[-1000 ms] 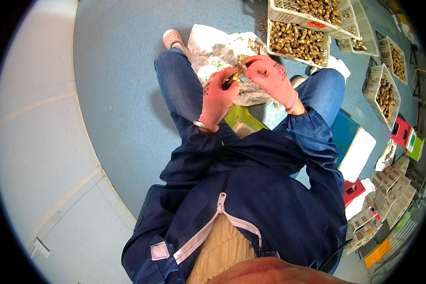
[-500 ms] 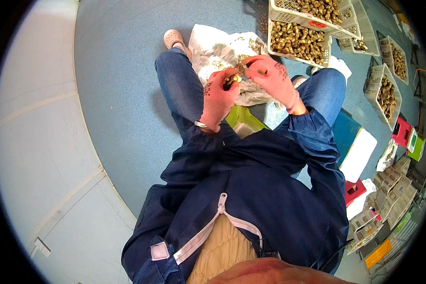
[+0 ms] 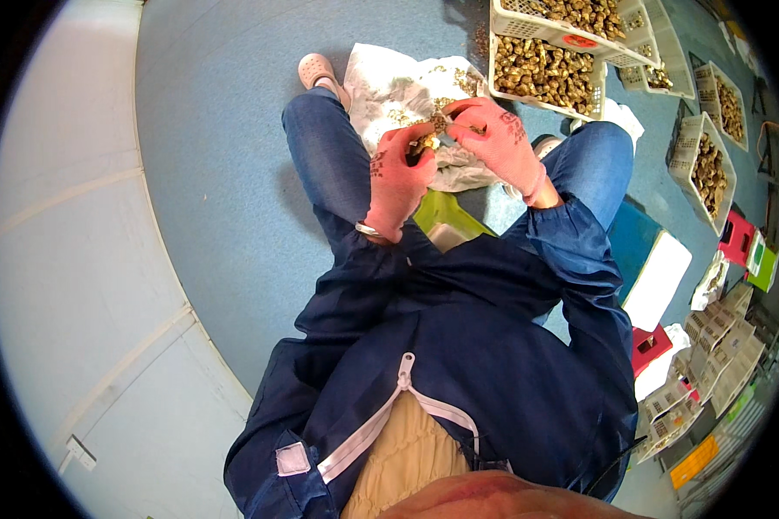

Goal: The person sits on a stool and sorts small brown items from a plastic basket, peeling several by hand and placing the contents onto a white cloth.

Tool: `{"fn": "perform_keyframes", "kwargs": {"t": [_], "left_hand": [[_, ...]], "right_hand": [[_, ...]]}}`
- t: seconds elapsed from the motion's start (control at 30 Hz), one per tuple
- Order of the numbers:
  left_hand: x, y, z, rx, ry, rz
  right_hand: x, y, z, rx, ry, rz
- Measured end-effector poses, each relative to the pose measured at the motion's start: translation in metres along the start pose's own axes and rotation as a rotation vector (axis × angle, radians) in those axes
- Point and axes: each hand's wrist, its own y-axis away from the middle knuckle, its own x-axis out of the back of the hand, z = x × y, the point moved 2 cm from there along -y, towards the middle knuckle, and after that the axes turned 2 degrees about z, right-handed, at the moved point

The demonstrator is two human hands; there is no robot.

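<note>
My left hand (image 3: 400, 173), in a pink glove, is closed around a small brown and pale-yellow knobbly piece (image 3: 424, 142), which looks like a mushroom. Close beside it, my right hand (image 3: 496, 145) wears the same kind of glove and has its fingers pinched together at the piece. What sits between those fingertips is too small to make out. Below both hands a white plastic sheet (image 3: 370, 78) lies on the floor between my legs, strewn with brown scraps (image 3: 463, 82).
At the far right stand white plastic crates (image 3: 544, 105) filled with brown knobbly pieces (image 3: 541, 73). Further crates (image 3: 685, 166) line the right side. A green item (image 3: 446, 212) shows between my thighs. A blue box (image 3: 634, 246) is by my right knee; a white wall (image 3: 69, 233) runs along the left.
Both hands stay almost in place, with only slight finger movement around the piece. Nothing else has visibly moved.
</note>
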Motion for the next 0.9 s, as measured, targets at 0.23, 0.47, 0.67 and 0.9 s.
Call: {"fn": "perform_keyframes", "kwargs": {"t": [0.23,0.47,0.67,0.9], "left_hand": [[0.000,-0.001,-0.005,0.000,-0.001,-0.005],[-0.001,0.000,-0.001,-0.040,0.056,0.015],[0.000,0.001,-0.001,0.029,0.076,-0.016],[-0.001,-0.003,-0.002,0.326,0.728,-0.149]], "right_hand": [[-0.002,-0.001,-0.010,-0.009,-0.066,-0.018],[0.001,-0.001,-0.011,-0.109,-0.239,0.059],[0.002,-0.002,0.001,-0.228,-0.206,0.101],[0.002,-0.002,-0.006,-0.243,-0.223,0.018]]}}
